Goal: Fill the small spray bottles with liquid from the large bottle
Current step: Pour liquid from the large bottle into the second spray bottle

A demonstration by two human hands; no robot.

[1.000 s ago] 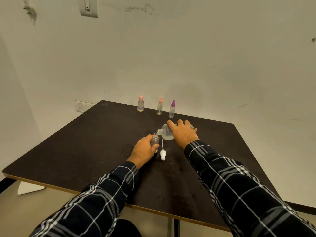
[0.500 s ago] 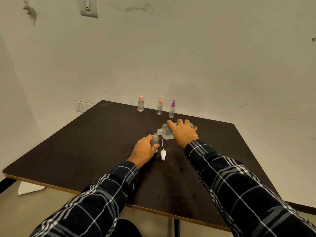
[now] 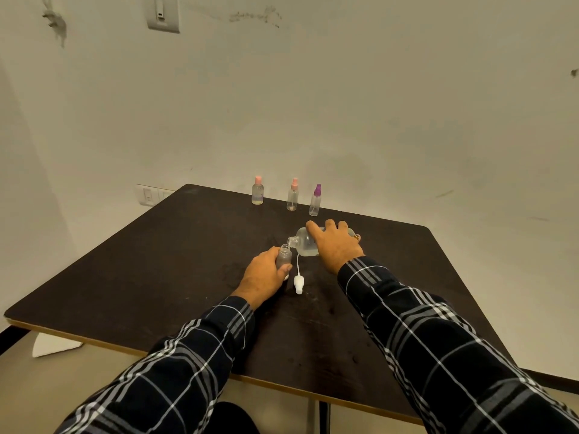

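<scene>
I've got a single wide-angle view, worn on the head, looking forward and down over the counter toward the wall behind it. The left grip and right grip sit mid-frame, out ahead of me. The counter's near edge lies close below.

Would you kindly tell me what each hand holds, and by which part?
The left hand grips the small open bottle round its body; the right hand holds the tilted large bottle round its body.
</scene>
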